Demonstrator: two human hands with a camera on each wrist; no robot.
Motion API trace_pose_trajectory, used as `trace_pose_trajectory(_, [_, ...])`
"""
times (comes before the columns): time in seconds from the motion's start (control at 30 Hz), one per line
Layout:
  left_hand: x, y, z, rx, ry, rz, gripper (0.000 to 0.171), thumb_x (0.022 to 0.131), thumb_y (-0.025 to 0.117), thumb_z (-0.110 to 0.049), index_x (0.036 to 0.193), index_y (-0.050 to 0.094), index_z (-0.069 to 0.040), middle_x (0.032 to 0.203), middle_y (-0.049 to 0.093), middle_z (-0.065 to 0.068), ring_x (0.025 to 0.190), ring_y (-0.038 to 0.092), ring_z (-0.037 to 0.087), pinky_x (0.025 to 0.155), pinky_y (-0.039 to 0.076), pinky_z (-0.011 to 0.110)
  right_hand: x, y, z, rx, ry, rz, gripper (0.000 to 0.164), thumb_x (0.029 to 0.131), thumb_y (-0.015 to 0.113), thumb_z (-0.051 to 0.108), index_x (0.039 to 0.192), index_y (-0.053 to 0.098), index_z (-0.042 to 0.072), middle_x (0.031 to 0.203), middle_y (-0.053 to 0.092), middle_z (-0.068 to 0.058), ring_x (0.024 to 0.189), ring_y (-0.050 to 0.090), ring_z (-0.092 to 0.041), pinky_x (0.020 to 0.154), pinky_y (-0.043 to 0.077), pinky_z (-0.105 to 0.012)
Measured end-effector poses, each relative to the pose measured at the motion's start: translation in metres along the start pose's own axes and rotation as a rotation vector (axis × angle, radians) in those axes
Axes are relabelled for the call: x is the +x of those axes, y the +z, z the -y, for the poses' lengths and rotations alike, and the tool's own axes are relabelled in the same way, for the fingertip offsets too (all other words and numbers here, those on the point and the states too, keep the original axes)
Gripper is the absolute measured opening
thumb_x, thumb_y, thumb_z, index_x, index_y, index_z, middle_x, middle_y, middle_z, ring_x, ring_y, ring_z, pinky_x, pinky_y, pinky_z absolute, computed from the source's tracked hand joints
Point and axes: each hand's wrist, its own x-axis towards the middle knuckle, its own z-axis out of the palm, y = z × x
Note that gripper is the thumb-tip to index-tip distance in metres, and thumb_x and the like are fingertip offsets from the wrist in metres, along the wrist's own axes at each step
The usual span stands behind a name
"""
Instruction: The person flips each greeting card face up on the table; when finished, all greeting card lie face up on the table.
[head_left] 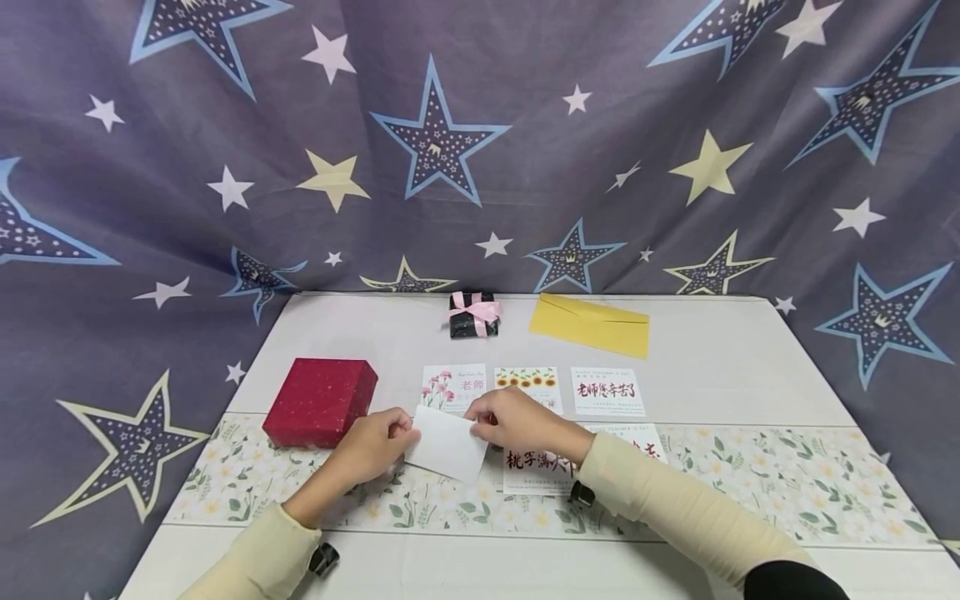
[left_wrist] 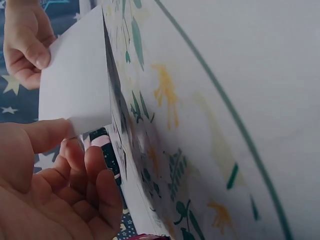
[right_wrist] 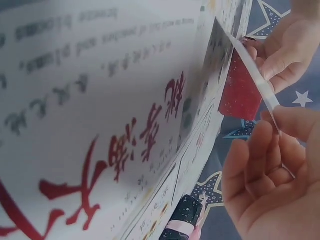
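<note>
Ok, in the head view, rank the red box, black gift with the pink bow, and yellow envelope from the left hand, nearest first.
From the left hand:
1. Red box, just to its left on the table.
2. Black gift with pink bow, at the far edge, middle.
3. Yellow envelope, far edge, to the right.

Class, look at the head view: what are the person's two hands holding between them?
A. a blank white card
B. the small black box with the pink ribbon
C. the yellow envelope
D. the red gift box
A: the left hand and right hand each pinch an edge of the white card, while the red gift box, yellow envelope and ribboned black box lie untouched on the table.
</note>
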Motion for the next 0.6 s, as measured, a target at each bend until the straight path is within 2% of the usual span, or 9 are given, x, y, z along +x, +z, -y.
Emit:
trace_pose_trajectory(0.13, [0.0008,0.0005,0.0001,-0.017,-0.031,0.014,0.014,0.097,0.067,-0.026,0.087,0.062,-0.017,0.067,0.052,-0.004,0.057,0.050,0.010,0.053,0.038,0.024,-0.0005,-0.0034,0.0012,-0.017,0.001,-0.017,0.015,0.094,0.069,0.014,0.107,0.078,0.014,0.084,0.072,0.003,0.064,0.052,-0.002,0.072,0.050,-0.023])
trace_pose_trajectory(0.27, [0.0017,-0.0002,-0.0019,-0.057,-0.069,0.029,0.025,0.104,0.055,-0.028,0.083,0.062,-0.016,0.066,0.054,-0.002,0.057,0.049,0.012,0.052,0.038,0.026,-0.0011,-0.0064,0.0017,-0.024,-0.011,-0.058,0.016,0.094,0.069,0.013,0.107,0.078,0.012,0.104,0.077,-0.001,0.080,0.064,-0.007,0.085,0.054,-0.030])
trace_pose_trajectory(0.37, [0.0027,-0.0009,-0.0031,-0.091,-0.103,0.031,0.032,0.108,0.048,-0.029,0.082,0.061,-0.014,0.068,0.058,0.000,0.061,0.050,0.013,0.056,0.038,0.027,-0.0009,-0.0079,0.0008,-0.023,-0.026,-0.084,0.015,0.094,0.069,0.013,0.106,0.079,0.013,0.104,0.077,-0.001,0.091,0.068,-0.011,0.093,0.053,-0.035])
trace_pose_trajectory(0.47, [0.0038,-0.0018,-0.0041,-0.123,-0.143,0.026,0.032,0.107,0.049,-0.029,0.083,0.063,-0.014,0.072,0.062,0.000,0.065,0.054,0.013,0.059,0.039,0.028,-0.0009,-0.0088,-0.0003,-0.029,-0.043,-0.102,0.015,0.094,0.070,0.015,0.107,0.079,0.014,0.103,0.077,0.000,0.092,0.069,-0.011,0.094,0.052,-0.037])
trace_pose_trajectory(0.6, [0.0049,-0.0029,-0.0055,-0.213,-0.185,0.039,0.031,0.106,0.051,-0.028,0.092,0.073,-0.011,0.079,0.071,0.002,0.069,0.061,0.013,0.062,0.045,0.029,-0.0012,-0.0103,-0.0013,-0.038,-0.072,-0.117,0.016,0.093,0.072,0.015,0.107,0.080,0.013,0.101,0.077,0.000,0.089,0.068,-0.011,0.089,0.053,-0.032])
